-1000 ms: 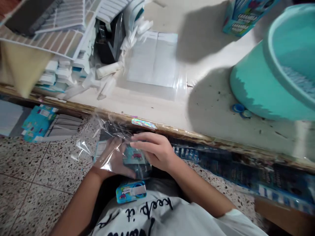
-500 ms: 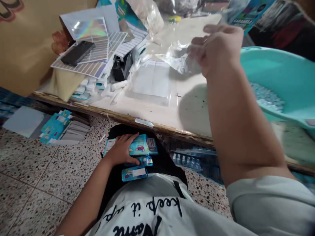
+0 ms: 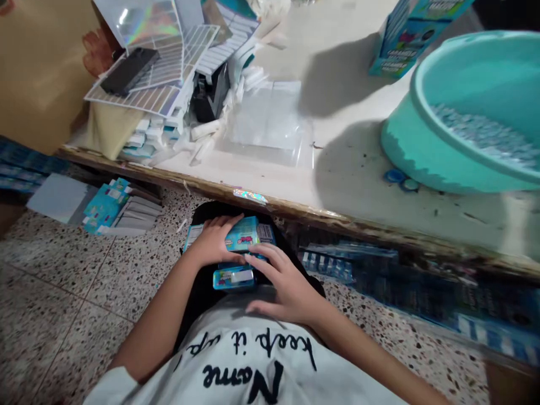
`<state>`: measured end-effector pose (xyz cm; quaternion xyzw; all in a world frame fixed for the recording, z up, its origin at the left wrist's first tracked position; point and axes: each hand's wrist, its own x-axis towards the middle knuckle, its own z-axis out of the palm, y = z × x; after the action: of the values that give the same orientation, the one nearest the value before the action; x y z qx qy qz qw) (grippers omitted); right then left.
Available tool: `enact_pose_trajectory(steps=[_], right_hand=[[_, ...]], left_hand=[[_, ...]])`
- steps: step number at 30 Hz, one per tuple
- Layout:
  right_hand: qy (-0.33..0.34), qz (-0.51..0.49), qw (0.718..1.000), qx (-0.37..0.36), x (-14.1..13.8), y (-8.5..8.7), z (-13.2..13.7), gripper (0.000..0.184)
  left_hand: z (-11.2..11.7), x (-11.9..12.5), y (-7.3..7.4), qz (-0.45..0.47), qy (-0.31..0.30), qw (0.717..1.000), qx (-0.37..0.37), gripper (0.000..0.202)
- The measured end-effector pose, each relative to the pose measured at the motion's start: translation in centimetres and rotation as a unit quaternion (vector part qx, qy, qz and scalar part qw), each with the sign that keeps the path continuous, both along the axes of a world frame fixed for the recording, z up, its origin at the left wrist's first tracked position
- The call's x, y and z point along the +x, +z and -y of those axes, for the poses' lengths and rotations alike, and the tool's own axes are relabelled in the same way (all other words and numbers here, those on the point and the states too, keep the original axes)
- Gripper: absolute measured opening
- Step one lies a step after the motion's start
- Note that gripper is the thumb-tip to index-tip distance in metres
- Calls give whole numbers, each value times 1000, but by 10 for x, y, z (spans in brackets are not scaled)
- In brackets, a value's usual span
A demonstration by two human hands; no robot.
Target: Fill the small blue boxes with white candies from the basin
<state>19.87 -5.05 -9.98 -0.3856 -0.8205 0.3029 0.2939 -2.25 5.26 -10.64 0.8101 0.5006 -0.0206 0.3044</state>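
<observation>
Small teal printed boxes lie in my lap below the table edge. My left hand is closed around the top teal box, thumb under it. My right hand lies beside it with fingers spread, fingertips touching the boxes, holding nothing. A second teal box with a white label sits just under both hands. On the table lies a stack of clear plastic bags.
A large teal basin with small items inside stands at the right. A tall printed carton stands behind it. Sticker sheets, a black phone and a black dispenser crowd the left. Flat boxes lie on the speckled floor.
My right hand had lifted a clear bag up over the table; it has dropped the bag and come back down to the boxes in my lap. My left hand stayed on the boxes.
</observation>
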Motion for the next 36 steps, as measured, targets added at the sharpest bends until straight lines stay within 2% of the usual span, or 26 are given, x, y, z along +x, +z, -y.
enact_pose_trajectory(steps=[1, 2, 5, 8, 10, 11, 12, 14, 16, 18, 19, 21, 23, 25, 27, 28, 29, 30, 31, 32, 33, 34, 36], right_hand=[[15, 40, 999, 6, -3, 2, -4, 80], [16, 74, 997, 11, -7, 5, -8, 74], [44, 97, 994, 18, -20, 13, -14, 43], [131, 2, 991, -5, -16, 29, -12, 34], [147, -88, 984, -41, 2, 53, -12, 35], [121, -125, 983, -53, 15, 69, -13, 36], [67, -155, 984, -51, 30, 85, -17, 38], [-104, -177, 979, -1, 61, 112, -32, 43], [-277, -160, 944, 82, 91, 121, -59, 45], [-378, -111, 912, 110, 116, 110, -94, 47], [-400, -72, 909, 94, 125, 102, -111, 49], [-417, 7, 908, 53, 137, 86, -137, 49], [-426, 74, 900, 62, 137, 82, -144, 49], [-442, 104, 877, 156, 123, 86, -131, 43], [-433, 85, 852, 282, 98, 87, -103, 28], [-413, 56, 849, 325, 82, 81, -87, 20], [-367, 24, 867, 336, 66, 70, -71, 12], [-314, -3, 900, 302, 49, 54, -59, 9], [-268, -14, 936, 227, 34, 34, -50, 10], [-264, -10, 957, 119, 22, 12, -45, 12], [-300, -13, 954, 14, 12, -9, -44, 18], [-332, -32, 938, -92, 5, -29, -45, 27], [-369, -82, 886, -269, 0, -56, -53, 37]], left_hand=[[-1, 2, 1, -6, -2, 1000, 2, 109], [-1, 3, 1, -11, -4, 1000, 6, 104], [-2, 6, 2, -16, -4, 1000, 19, 92], [0, 5, 0, -12, 3, 1000, 17, 97], [0, 4, -1, -7, 7, 1000, 10, 105], [0, 3, -2, -3, 8, 1000, 10, 106], [0, 3, -2, 0, 8, 1000, 12, 106], [0, 3, -2, 2, 7, 1000, 13, 106], [0, 4, -2, 1, 4, 1000, 14, 105], [-1, 5, -1, 4, 0, 1000, 18, 105], [-1, 5, -2, 7, 0, 1000, 22, 103], [-1, 6, -2, 12, 2, 1000, 28, 100], [0, 6, -3, 11, 4, 999, 30, 97], [0, 7, -3, 6, 5, 1000, 28, 97], [-1, 7, -2, 2, 6, 1000, 24, 96], [-2, 7, -2, 1, 6, 1000, 21, 95], [-2, 6, -2, 0, 6, 1000, 20, 94], [-3, 6, -2, -1, 4, 1000, 20, 93], [-3, 6, -3, -2, 3, 1000, 21, 92], [-3, 6, -4, -1, 2, 1000, 25, 92], [-2, 6, -5, 2, 2, 1000, 31, 92], [-1, 5, -6, 6, 2, 999, 39, 93], [2, 5, -9, 16, 2, 998, 52, 95]])
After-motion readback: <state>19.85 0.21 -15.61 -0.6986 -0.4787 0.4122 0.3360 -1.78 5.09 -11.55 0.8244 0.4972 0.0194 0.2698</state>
